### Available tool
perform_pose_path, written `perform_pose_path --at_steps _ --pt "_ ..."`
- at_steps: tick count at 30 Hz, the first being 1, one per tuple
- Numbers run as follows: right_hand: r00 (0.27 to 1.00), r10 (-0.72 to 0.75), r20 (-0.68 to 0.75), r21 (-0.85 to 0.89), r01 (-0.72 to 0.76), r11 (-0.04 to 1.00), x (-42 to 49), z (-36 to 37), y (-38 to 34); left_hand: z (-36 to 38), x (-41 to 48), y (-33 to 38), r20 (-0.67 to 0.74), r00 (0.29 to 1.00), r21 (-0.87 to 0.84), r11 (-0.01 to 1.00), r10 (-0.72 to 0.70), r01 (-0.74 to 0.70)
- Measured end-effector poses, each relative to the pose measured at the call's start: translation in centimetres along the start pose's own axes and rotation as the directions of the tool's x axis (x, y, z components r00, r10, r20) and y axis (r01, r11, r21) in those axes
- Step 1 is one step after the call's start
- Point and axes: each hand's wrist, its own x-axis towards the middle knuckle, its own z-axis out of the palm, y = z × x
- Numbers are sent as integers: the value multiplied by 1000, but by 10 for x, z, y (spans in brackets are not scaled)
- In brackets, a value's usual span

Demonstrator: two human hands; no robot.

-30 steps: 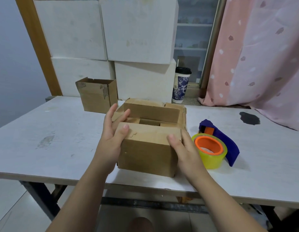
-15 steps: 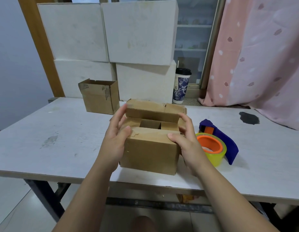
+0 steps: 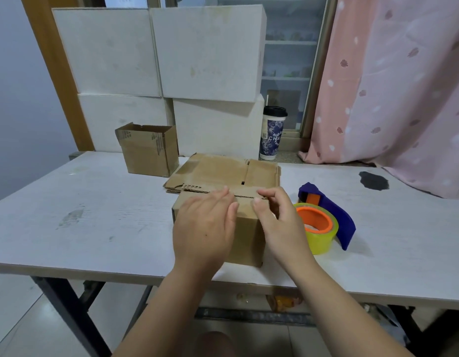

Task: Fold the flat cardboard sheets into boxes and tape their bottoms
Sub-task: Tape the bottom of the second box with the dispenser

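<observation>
**Now that the flaps are down, tape comes next**

While the flaps stood apart over a gap half a second ago, they now meet atop the brown corrugated box at frame centre. The left hand lies flat, fingers straight, on the near flap; the right hand pinches the seam edge with curled fingers. A glossy yellow tape roll waits just right of it.
</observation>
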Motion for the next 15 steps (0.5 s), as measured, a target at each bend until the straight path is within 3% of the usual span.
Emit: perform_pose_path --at_steps 3,5,7,9,11,13,15 --pt "999 -41 -1 -131 40 991 10 -22 0 2 0 -1 0 1000 -9 1000 -13 13" --pt "994 -51 -95 -294 21 956 23 -44 4 2 0 -1 -2 1000 -6 1000 -22 22" --pt "985 -17 -169 -552 -81 830 42 -71 14 4 0 0 -23 999 -6 999 -34 34" --pt "972 147 -186 -727 -237 645 58 -97 23 6 1 2 -38 998 3 999 -44 44" --pt "917 373 -146 -783 -337 522 68 -117 29 10 2 5 -41 998 26 999 -44 45" --pt "838 542 -67 -752 -399 525 72 -125 35 15 4 10 -31 999 39 998 -41 43" --pt "779 627 20 -646 -468 603 72 -127 39 20 7 15 -19 999 46 998 -49 50"
